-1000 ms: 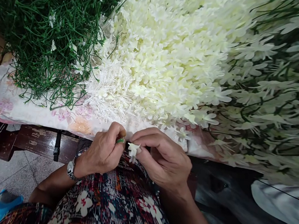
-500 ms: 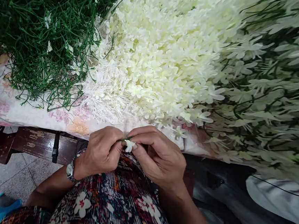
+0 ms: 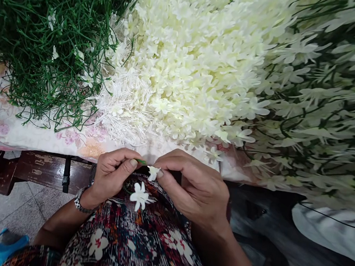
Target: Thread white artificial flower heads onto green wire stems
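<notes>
Between thumb and forefinger, my left hand (image 3: 113, 179) pinches a green plastic stem (image 3: 142, 161) whose tip points toward my right hand (image 3: 196, 188). A white artificial flower (image 3: 140, 196) with open petals hangs below the left fingers, seemingly from that same stem. My right hand has its fingers closed on a small white artificial blossom (image 3: 153, 172), held just beside the stem tip with a small gap between them. Both hands are in front of the table edge, above my patterned clothing. The left palm and part of the stem are hidden.
Green plastic stems (image 3: 54, 52) are heaped at the left of the flowered tablecloth (image 3: 92, 147). White thin strands (image 3: 123, 107) lie beside a large pile of cream blossoms (image 3: 195, 68). Finished-looking white flowers on stems (image 3: 316, 104) fill the right. A wooden bench (image 3: 46, 171) stands below left.
My hands have drawn apart, the left moving left with the stem. The white flower hanging under the left hand now shows. The small blossom stays in my right fingers.
</notes>
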A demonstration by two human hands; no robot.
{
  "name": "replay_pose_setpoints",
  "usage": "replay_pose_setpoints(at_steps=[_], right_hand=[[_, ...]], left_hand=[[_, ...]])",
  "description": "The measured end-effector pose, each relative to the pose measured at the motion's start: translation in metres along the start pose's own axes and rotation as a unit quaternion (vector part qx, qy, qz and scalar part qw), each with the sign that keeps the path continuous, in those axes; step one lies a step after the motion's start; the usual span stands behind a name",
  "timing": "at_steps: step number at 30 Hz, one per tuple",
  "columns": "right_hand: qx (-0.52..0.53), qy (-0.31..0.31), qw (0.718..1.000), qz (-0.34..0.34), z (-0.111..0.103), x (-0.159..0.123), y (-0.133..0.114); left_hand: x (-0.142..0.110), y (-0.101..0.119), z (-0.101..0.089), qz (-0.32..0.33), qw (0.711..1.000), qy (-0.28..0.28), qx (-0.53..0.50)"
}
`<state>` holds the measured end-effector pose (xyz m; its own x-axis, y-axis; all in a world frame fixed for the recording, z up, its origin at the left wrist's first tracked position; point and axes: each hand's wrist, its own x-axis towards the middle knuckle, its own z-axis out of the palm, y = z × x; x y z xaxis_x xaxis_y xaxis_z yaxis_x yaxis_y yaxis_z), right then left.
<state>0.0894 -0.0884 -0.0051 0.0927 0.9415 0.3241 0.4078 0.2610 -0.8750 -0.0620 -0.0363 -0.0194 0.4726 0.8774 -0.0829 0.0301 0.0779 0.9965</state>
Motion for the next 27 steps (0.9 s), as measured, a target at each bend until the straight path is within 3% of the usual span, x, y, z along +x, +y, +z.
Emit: replay_pose_setpoints(at_steps=[4,12,18,27], right_hand=[[-0.039,-0.013,0.999,-0.015,0.001,0.002,-0.001],[-0.077,-0.054,0.995,-0.022,0.000,0.002,-0.002],[-0.111,-0.056,0.992,-0.031,0.001,0.000,0.003],[-0.102,-0.051,0.993,-0.033,0.006,-0.002,0.012]], left_hand=[[0.000,0.003,0.000,-0.004,1.000,-0.009,0.015],[0.001,0.004,-0.002,0.087,0.990,-0.030,0.110],[0.008,0.001,-0.004,0.146,0.980,-0.058,0.122],[0.012,-0.001,-0.002,0.137,0.981,-0.069,0.120]])
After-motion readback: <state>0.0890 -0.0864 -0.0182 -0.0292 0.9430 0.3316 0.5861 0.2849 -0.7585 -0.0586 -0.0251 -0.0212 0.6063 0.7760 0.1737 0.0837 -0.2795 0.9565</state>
